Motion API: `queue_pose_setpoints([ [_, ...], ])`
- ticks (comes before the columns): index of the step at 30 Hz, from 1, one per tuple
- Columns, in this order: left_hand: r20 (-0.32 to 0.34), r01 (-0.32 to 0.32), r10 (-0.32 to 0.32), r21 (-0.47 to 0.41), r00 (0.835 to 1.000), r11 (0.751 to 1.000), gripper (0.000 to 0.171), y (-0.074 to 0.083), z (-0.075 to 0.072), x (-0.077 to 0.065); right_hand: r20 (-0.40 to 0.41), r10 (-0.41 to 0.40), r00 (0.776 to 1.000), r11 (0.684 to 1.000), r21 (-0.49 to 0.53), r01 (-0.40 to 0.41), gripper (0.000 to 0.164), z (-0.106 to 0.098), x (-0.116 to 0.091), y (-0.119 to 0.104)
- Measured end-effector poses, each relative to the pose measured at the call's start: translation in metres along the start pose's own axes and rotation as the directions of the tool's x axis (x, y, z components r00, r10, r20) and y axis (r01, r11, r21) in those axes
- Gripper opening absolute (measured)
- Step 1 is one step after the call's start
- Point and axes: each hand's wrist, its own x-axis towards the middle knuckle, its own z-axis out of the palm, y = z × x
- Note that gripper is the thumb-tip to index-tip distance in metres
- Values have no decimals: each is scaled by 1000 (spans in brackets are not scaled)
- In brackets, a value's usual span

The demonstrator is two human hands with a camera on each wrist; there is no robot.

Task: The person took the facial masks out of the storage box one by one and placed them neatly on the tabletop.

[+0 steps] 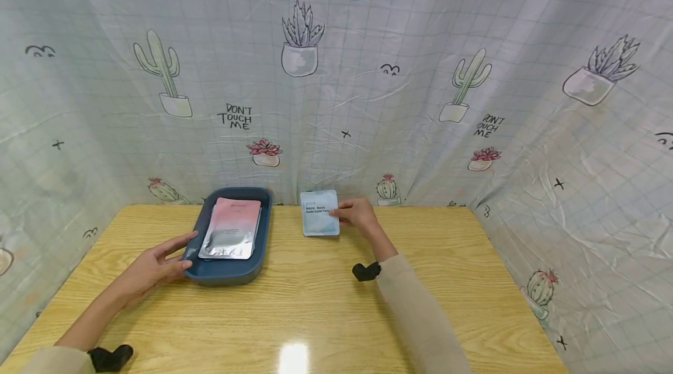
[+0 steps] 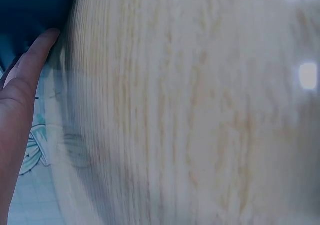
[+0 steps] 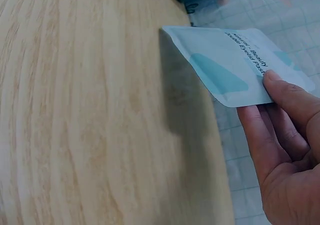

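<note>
In the head view, my left hand point(image 1: 152, 269) touches the left side of a dark blue plastic tray point(image 1: 226, 280), thumb and fingers spread along its wall. The left wrist view shows a straight digit against the tray's wall point(image 2: 30, 15). Inside the tray lies a pink and silver sachet point(image 1: 231, 228), apparently on top of another packet. My right hand point(image 1: 357, 213) pinches a pale blue and white packet point(image 1: 318, 222) by its right edge, thumb on top and fingers beneath. Its print reads "Natural - Beauty Double Eyelid Paste". In the right wrist view, this packet point(image 3: 215, 65) is raised above the table, casting a shadow.
The wooden table point(image 1: 315, 304) ends at a hanging grey curtain point(image 1: 347, 99) printed with cacti, at the back and both sides. Black straps point(image 1: 366, 272) sit at the wrists. The tray stands to the left of the packet.
</note>
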Motion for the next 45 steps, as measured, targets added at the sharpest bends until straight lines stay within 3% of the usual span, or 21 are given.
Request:
queue_pose_setpoints([
  [12, 18, -13, 14, -43, 1000, 999, 70, -3, 0, 0, 97, 80, 992, 994, -75, -73, 12, 2, 3, 16],
  [25, 8, -4, 4, -63, 1000, 998, 72, -2, 0, 0, -49, 129, 990, 984, -117, -134, 11, 17, 8, 22],
  [32, 0, -7, 7, -48, 1000, 999, 71, -3, 0, 0, -79, 141, 987, 971, -185, -154, 12, 22, 12, 21],
  [45, 2, -28, 28, -64, 1000, 998, 69, -6, -2, 0, -103, 151, 983, 895, -407, -180, 18, 27, 20, 16],
])
